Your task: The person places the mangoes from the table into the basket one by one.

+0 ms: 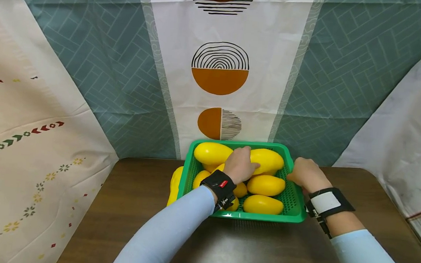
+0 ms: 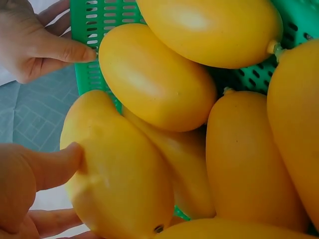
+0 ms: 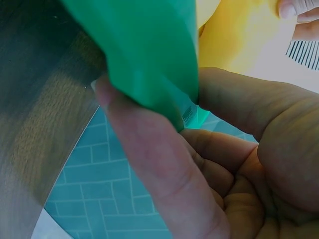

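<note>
A green plastic basket [image 1: 263, 217] of yellow mangoes sits on the table. My left hand [image 1: 240, 164] reaches over its back part and grips a mango [image 1: 266, 160] near the back right corner. In the left wrist view the thumb presses one side of that mango [image 2: 114, 164], while other fingers pass beneath it. My right hand [image 1: 308, 176] pinches the basket's right rim, and in the right wrist view thumb and fingers lie on either side of the green rim [image 3: 149, 55]. Several more mangoes [image 1: 264, 204] lie around the held one, partly hidden by my left hand and wrist.
Outside the basket's left wall lies another yellow thing [image 1: 175, 185], partly covered by the basket. The brown wooden table [image 1: 119, 206] ends at a patterned cloth [image 1: 144, 83] hanging behind it. White cloth hangs at both sides.
</note>
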A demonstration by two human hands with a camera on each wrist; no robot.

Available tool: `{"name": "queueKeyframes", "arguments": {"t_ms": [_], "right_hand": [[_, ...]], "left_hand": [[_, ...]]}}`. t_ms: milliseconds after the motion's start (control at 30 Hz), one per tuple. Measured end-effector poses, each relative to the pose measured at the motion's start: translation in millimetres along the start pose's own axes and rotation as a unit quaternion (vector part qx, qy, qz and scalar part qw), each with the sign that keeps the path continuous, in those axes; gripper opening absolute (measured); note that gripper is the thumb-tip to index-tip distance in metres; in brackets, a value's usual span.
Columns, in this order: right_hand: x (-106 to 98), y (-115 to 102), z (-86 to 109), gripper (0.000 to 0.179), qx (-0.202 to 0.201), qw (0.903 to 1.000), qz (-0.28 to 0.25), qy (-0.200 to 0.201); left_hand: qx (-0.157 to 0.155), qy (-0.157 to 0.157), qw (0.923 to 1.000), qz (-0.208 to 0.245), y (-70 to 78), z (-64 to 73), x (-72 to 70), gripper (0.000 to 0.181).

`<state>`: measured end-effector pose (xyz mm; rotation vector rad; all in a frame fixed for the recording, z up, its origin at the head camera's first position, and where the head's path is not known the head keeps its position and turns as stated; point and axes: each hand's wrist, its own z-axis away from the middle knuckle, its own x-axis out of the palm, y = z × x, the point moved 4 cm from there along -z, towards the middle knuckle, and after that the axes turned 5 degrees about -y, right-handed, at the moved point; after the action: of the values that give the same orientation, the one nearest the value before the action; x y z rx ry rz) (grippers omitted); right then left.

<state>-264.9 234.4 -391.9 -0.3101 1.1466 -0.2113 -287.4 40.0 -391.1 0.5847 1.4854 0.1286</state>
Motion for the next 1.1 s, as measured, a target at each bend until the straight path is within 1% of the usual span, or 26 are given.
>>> {"name": "queueKeyframes", "arguments": {"t_ms": [167, 367, 500, 633, 733, 833, 967, 1100], "right_hand": [[-0.1, -0.2, -0.1, 0.022, 0.001, 1.0, 0.004, -0.001], [0.4, -0.6, 0.1, 0.022, 0.001, 1.0, 0.006, 0.0], [1.6, 0.1, -0.5, 0.022, 0.006, 1.0, 0.004, -0.003], [2.0, 0.0, -0.5, 0.022, 0.005, 1.0, 0.004, -0.002], [2.4, -0.5, -0.9, 0.021, 0.002, 1.0, 0.003, -0.002], [2.3, -0.7, -1.5, 0.022, 0.0, 1.0, 0.004, -0.004], [1.3, -0.5, -1.6, 0.022, -0.001, 1.0, 0.005, -0.006], [0.0, -0.2, -0.7, 0.022, -0.002, 1.0, 0.002, -0.007]], "left_hand": [[0.0, 0.001, 1.0, 0.0, -2.9, -1.9, -1.1, 0.06], [0.0, 0.002, 1.0, 0.003, -3.4, -0.3, -5.9, 0.059], [0.002, 0.009, 0.9999, 0.006, -3.2, 2.8, -15.8, 0.058], [0.003, 0.023, 0.9996, 0.016, -8.8, 6.5, -31.7, 0.059], [0.003, 0.038, 0.9989, 0.028, -18.3, 9.7, -47.0, 0.061], [0.001, 0.054, 0.9976, 0.043, -31.8, 13.7, -64.5, 0.063], [-0.015, 0.07, 0.9955, 0.061, -55.3, 20.5, -86.1, 0.063], [-0.039, 0.083, 0.9936, 0.066, -82.3, 28.5, -101.9, 0.063]]}}
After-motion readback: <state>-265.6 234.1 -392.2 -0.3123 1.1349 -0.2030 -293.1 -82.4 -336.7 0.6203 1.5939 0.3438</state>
